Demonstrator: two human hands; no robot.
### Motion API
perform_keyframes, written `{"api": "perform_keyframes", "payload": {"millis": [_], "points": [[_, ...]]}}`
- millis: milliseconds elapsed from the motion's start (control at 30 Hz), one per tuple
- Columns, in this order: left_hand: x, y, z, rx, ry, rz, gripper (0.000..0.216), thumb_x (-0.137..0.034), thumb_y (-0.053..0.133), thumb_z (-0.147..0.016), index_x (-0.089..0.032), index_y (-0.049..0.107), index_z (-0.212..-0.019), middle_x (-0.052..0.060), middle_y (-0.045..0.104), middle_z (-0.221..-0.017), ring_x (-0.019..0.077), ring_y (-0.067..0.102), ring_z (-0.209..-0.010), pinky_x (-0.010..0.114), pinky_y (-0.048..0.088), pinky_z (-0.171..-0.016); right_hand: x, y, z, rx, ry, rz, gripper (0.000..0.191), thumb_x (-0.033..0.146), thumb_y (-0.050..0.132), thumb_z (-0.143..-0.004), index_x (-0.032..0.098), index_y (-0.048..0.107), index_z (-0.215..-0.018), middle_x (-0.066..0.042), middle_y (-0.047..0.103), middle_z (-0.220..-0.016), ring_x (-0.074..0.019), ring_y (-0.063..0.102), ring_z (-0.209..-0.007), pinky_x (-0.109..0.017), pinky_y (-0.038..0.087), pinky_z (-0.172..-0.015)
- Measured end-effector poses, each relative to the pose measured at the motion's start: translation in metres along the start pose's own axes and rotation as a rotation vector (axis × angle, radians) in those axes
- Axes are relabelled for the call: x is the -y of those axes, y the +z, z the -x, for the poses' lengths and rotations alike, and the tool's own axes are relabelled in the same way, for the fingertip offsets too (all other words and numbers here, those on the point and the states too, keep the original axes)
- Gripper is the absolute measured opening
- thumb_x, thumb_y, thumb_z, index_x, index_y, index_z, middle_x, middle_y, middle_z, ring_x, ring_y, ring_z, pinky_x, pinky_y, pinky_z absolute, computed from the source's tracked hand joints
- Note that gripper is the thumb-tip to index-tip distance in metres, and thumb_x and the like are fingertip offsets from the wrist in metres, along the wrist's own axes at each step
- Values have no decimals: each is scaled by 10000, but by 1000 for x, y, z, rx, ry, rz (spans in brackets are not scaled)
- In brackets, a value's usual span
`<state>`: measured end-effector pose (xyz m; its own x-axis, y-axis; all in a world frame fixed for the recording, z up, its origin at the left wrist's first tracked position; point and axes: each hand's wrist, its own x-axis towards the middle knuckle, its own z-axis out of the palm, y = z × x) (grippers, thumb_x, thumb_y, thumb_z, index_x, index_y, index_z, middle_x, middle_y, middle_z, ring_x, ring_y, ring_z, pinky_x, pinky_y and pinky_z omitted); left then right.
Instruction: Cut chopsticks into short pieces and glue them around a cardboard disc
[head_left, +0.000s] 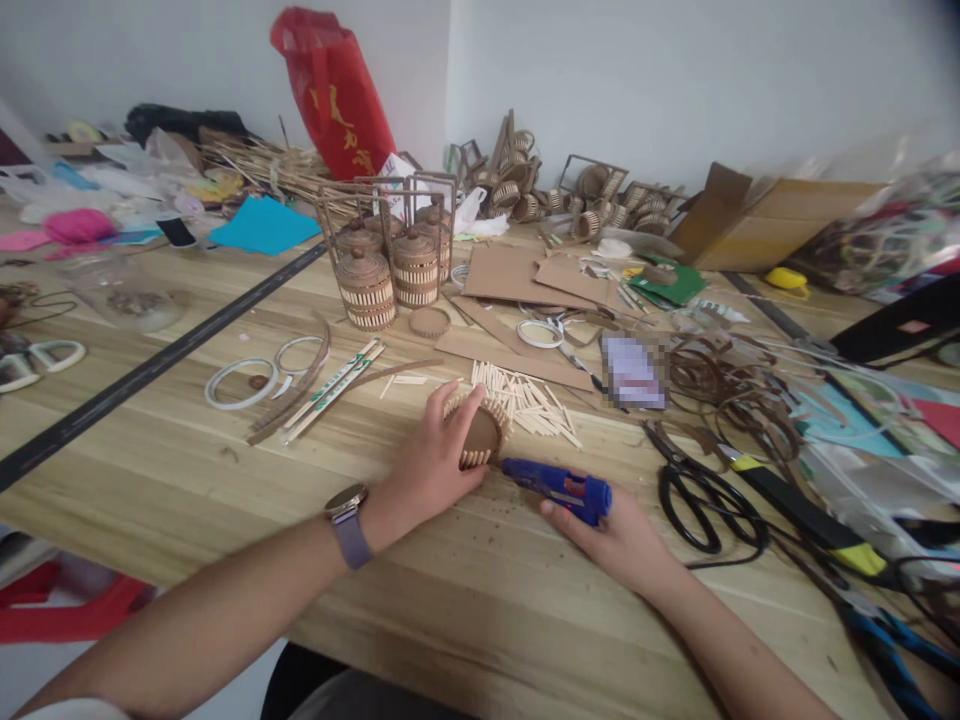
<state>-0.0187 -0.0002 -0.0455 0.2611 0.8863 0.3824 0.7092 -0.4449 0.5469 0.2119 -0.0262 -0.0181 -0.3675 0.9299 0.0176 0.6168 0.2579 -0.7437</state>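
Note:
My left hand (433, 455) is closed around the near-left side of a small round basket base (480, 436), a brown disc ringed with short pale sticks. A watch sits on that wrist. In my right hand (611, 535) is a blue hot glue gun (555, 484), its nozzle pointing left at the rim of the base. Whether the tip touches it I cannot tell. Just behind the base lies a loose pile of short wooden sticks (536, 405). A few more sticks (405, 380) lie to its left.
Several lidded miniature baskets (365, 290) with tall handles stand behind, near cardboard pieces (510, 275). Black scissors (705, 500) and a yellow-black cutter (802, 510) lie at right beside curled brown strips (720, 380). White tape rolls (240, 384) and packaged chopsticks (334, 390) lie left.

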Motion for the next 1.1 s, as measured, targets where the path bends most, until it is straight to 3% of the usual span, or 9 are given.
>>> {"api": "perform_keyframes", "payload": {"millis": [433, 767, 1100], "points": [[-2, -1, 0, 21, -24, 1, 966, -160, 724, -715, -316, 155, -1480, 140, 220, -1450, 348, 359, -1335, 500, 458, -1008, -1, 1, 1, -5, 3, 22, 290, 424, 545, -830, 182, 684, -907, -75, 758, -872, -251, 701, -792, -336, 561, -715], [-2, -2, -1, 21, -8, -23, 950, -163, 733, -712, -264, 178, -1477, 156, 229, -1438, 347, 330, -1350, 499, 411, -1055, -6, 3, 1, -13, -5, 31, 295, 420, 554, -828, 179, 679, -943, -74, 761, -899, -246, 703, -802, -326, 555, -725], [0, 0, 0, 9, -13, 3, 968, -144, 721, -709, -312, 157, -1477, 138, 225, -1449, 347, 364, -1331, 509, 445, -1015, -8, 5, 1, -25, -12, 31, 286, 419, 553, -834, 183, 676, -936, -70, 758, -868, -245, 700, -774, -333, 554, -712]]}}
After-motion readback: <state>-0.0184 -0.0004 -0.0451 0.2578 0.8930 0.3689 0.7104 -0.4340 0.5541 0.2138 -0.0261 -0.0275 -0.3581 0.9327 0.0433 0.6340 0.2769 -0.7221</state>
